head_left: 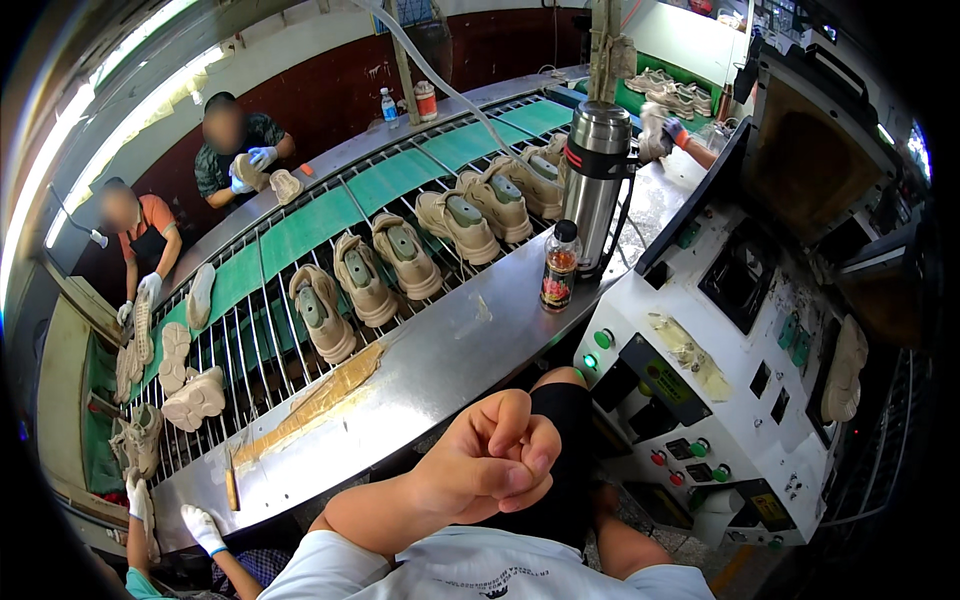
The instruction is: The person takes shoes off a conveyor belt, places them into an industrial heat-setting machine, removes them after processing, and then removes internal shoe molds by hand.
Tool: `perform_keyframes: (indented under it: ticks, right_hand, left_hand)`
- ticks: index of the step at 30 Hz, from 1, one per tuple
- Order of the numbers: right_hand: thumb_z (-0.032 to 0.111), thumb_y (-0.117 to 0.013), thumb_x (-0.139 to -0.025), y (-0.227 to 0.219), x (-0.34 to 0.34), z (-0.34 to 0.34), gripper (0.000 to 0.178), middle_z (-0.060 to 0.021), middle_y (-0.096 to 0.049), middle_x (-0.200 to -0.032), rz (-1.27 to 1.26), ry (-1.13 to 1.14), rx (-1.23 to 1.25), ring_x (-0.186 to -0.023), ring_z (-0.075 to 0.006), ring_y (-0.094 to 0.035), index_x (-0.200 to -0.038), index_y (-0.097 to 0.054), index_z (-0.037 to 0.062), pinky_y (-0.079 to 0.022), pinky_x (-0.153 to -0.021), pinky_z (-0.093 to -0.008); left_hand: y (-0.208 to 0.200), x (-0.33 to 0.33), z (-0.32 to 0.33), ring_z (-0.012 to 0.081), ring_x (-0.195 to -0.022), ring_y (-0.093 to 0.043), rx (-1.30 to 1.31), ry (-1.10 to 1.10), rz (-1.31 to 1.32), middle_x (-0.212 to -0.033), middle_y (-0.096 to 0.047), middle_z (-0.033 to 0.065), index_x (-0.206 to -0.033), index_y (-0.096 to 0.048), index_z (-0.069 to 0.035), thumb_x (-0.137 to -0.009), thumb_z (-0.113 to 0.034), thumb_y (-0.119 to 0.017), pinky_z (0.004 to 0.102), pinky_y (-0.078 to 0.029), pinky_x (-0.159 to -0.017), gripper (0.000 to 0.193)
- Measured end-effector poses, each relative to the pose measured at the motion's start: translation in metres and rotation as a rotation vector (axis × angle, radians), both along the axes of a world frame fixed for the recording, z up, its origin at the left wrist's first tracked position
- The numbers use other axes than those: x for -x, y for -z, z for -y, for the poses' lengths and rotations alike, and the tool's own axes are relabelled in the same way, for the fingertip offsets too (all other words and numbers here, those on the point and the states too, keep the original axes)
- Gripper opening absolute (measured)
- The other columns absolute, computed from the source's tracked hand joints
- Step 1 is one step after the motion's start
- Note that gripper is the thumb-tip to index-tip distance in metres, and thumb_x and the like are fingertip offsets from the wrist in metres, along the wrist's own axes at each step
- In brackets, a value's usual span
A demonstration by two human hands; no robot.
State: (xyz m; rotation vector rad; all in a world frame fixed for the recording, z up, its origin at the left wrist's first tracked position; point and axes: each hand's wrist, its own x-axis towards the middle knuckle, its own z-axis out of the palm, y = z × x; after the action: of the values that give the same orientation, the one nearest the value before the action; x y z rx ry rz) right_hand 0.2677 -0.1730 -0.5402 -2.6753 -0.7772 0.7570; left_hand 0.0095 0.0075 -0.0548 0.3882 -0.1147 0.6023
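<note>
My left hand (pixel 495 450) is raised in front of my body, its fingers curled in and the thumb pressed against them. Nothing shows in it. Of my right arm (pixel 632 545) only a bare part appears beside my shirt; its hand cannot be made out. Beyond my left hand runs a metal bench edge (pixel 440 350) with a torn strip of brown tape (pixel 320 400). Several beige sneakers (pixel 400 255) stand in a row on the roller conveyor behind it. An amber drink bottle (pixel 559 268) and a steel thermos (pixel 596 180) stand on the bench.
A white machine (pixel 700 370) with coloured buttons stands at my right, a beige shoe (pixel 846 370) on its side. Two people work across the conveyor (pixel 265 235). White-gloved hands (pixel 204 528) of another person are at lower left, near a yellow-handled tool (pixel 232 488).
</note>
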Motion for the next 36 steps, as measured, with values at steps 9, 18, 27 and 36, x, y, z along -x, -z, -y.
perform_keyframes:
  ticks: [9, 18, 27, 36]
  right_hand:
    - [0.064, -0.056, -0.081, 0.031, -0.015, 0.010, 0.064, -0.0204, -0.071, -0.096, 0.164, -0.147, 0.205, -0.093, -0.0353, -0.069, -0.094, -0.073, 0.0047, -0.055, -0.075, -0.0485]
    - [0.066, -0.054, -0.081, 0.011, -0.009, 0.004, 0.065, -0.0198, -0.071, -0.095, 0.015, -0.128, 0.198, -0.095, -0.0349, -0.069, -0.094, -0.074, 0.0061, -0.054, -0.078, -0.0472]
    - [0.058, -0.055, -0.083, -0.009, -0.006, 0.003, 0.055, -0.0199, -0.071, -0.096, -0.025, -0.140, 0.115, -0.093, -0.0357, -0.069, -0.096, -0.074, 0.0079, -0.053, -0.082, -0.0468]
    - [0.056, -0.057, -0.082, -0.014, -0.002, 0.002, 0.054, -0.0200, -0.070, -0.101, -0.065, -0.129, 0.117, -0.095, -0.0363, -0.068, -0.101, -0.073, 0.0078, -0.054, -0.082, -0.0465]
  left_hand:
    - [-0.027, -0.002, 0.017, 0.0193, -0.055, -0.059, -0.765, 0.141, 0.581, -0.112, -0.061, 0.0370, -0.091, -0.064, 0.003, -0.075, 0.007, -0.072, 0.0306, -0.051, -0.050, 0.019]
    - [-0.043, 0.004, 0.026, 0.0197, -0.057, -0.059, -0.796, 0.042, 0.475, -0.108, -0.063, 0.0353, -0.090, -0.064, 0.003, -0.075, 0.007, -0.073, 0.0303, -0.051, -0.051, 0.018]
    - [-0.045, 0.000, 0.026, 0.0331, -0.072, -0.067, -0.816, 0.081, 0.537, -0.111, -0.060, 0.0379, -0.088, -0.067, 0.008, -0.078, 0.004, -0.073, 0.0364, -0.054, -0.060, 0.012]
    - [-0.050, -0.004, 0.028, 0.0345, -0.070, -0.068, -0.815, 0.061, 0.537, -0.104, -0.063, 0.0373, -0.088, -0.066, 0.007, -0.080, 0.003, -0.071, 0.0354, -0.054, -0.057, 0.010]
